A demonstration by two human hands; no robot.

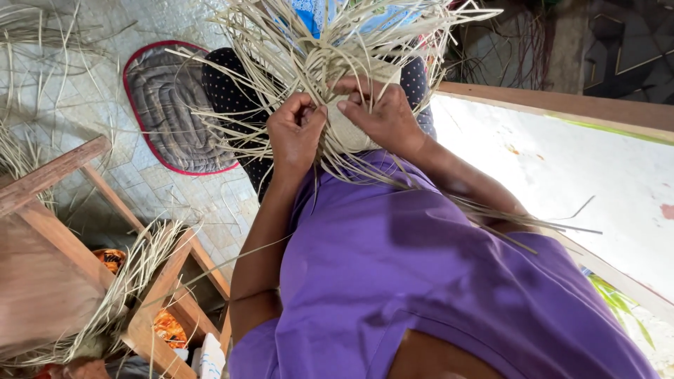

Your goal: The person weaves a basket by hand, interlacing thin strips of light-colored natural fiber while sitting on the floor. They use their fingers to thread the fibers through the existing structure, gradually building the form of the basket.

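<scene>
Head view: left hand (295,133) pinches one straw strand taut while right hand (379,116) clamps the woven piece (345,133), steadying the weave.

**Dry straw, soft cloth, worn wood**

I see the woven piece (349,130) as pale, matt plant fibre, tightly plaited and slightly rough; loose strands (281,49) fan out from it, dry, flat and stiff. My left hand (295,133) and right hand (382,116) press bare skin against it. Below the piece, the shirt (421,281) is smooth, matt purple cloth. Left of it, the mat (168,105) is grey quilted fabric with red piping, on a dull tiled floor (105,42). Further left, the frame (49,231) is unvarnished brown wood, grainy and scuffed.
</scene>
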